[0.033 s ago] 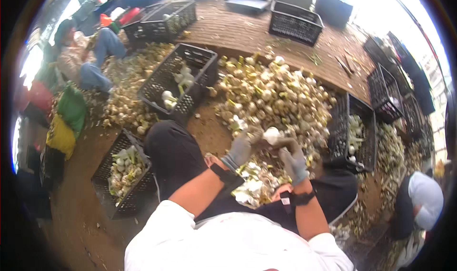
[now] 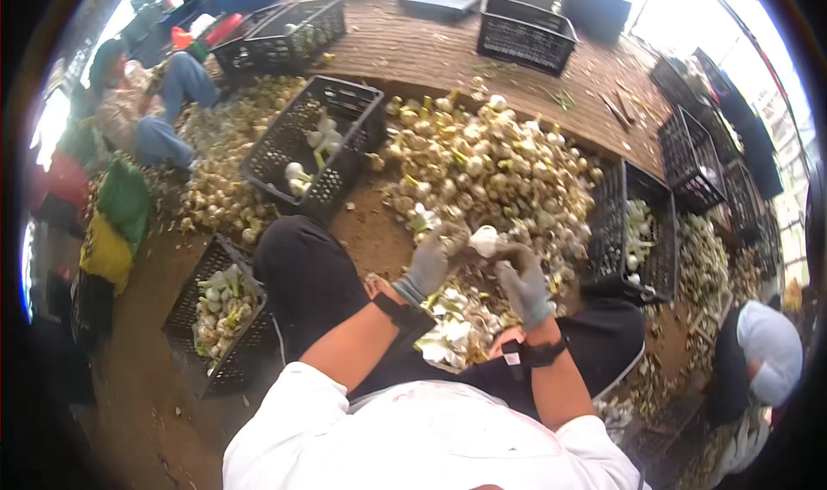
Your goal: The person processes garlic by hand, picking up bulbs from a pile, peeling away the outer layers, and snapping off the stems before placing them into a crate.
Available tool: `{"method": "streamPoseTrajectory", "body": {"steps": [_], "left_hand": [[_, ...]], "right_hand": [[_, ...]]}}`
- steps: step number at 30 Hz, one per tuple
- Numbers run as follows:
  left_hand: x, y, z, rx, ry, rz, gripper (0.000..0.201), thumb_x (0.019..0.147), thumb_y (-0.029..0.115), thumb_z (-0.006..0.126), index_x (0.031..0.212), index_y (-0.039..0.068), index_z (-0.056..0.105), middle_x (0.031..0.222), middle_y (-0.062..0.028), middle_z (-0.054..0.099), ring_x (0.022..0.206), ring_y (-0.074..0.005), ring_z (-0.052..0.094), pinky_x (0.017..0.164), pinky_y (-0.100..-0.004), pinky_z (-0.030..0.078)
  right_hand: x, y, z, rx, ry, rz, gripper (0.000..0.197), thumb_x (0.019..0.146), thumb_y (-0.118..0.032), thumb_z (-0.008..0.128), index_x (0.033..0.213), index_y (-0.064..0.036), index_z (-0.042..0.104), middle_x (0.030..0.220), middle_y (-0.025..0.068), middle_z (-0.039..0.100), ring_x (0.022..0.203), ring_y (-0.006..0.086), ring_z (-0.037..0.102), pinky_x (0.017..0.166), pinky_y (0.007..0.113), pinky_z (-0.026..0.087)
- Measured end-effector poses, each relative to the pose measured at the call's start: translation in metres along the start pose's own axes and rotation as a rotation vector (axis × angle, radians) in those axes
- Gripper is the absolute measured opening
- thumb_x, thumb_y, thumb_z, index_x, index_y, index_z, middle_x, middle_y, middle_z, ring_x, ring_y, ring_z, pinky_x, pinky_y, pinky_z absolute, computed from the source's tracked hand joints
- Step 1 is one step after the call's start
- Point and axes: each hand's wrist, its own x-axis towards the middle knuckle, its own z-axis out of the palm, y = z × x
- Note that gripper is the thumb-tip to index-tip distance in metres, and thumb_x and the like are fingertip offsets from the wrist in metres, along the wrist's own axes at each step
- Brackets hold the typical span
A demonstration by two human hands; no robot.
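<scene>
A white peeled-looking garlic bulb [image 2: 484, 240] is held up between my two gloved hands, above the near edge of a big garlic pile [image 2: 491, 167]. My left hand [image 2: 429, 263], in a grey, soiled glove, is closed at the bulb's left side. On the other side, my right hand [image 2: 523, 283], gloved alike, has its fingers curled in against the bulb. The exact finger contact is blurred. Below the hands, between my crossed legs, lies a heap of white garlic skins and leaves [image 2: 457, 328].
Black crates holding some garlic stand front left [image 2: 310, 150], at my left knee [image 2: 211, 318] and at right [image 2: 636, 232]. Another crate [image 2: 525, 35] sits on the ridged boards behind the pile. One person [image 2: 146, 102] sits far left; another [image 2: 762, 352] bends at lower right.
The whole view has shifted a little, so things appear slightly farther left. Both hands stay at the garlic bulb, with only a small turn of the right hand.
</scene>
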Motion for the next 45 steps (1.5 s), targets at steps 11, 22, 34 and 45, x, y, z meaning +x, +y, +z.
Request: {"method": "streamPoseTrajectory", "body": {"steps": [11,22,34,45], "left_hand": [[0.002,-0.01,-0.006,-0.176,-0.097,-0.13,0.021,0.092,0.011,0.048,0.11,0.0,0.051,0.109,-0.0158,0.06,0.1,-0.0302,0.061,0.087,-0.046,0.052],[-0.003,-0.001,0.002,-0.141,-0.177,-0.185,0.032,0.087,0.007,0.051,0.118,-0.003,0.049,0.118,-0.0197,0.056,0.104,-0.0332,0.058,0.092,-0.0474,0.049],[0.001,0.001,0.007,-0.432,-0.064,-0.393,0.041,0.085,0.018,0.053,0.12,-0.004,0.053,0.099,-0.014,0.064,0.072,-0.0203,0.058,0.091,-0.0437,0.047],[0.007,-0.002,-0.005,-0.534,-0.255,-0.316,0.041,0.09,0.019,0.052,0.124,-0.004,0.049,0.102,-0.0164,0.063,0.086,-0.0261,0.064,0.098,-0.0481,0.045]], "right_hand": [[0.012,0.004,-0.029,-0.506,0.365,0.175,0.015,0.083,-0.017,0.059,0.084,-0.0015,0.058,0.071,0.0113,0.06,0.066,0.0198,0.059,0.061,0.033,0.046],[0.001,-0.012,-0.002,0.166,0.144,0.142,0.019,0.089,-0.023,0.064,0.09,-0.0055,0.057,0.081,0.0018,0.061,0.073,0.0124,0.058,0.067,0.027,0.049],[-0.003,0.011,-0.007,0.832,-0.197,0.104,0.062,0.082,0.011,0.056,0.139,-0.0091,0.039,0.143,0.0146,0.033,0.125,0.028,0.044,0.095,0.041,0.047],[0.005,0.01,-0.006,0.358,0.259,0.246,0.03,0.09,-0.014,0.062,0.116,-0.0002,0.055,0.1,0.0051,0.065,0.084,0.0109,0.061,0.069,0.021,0.047]]}}
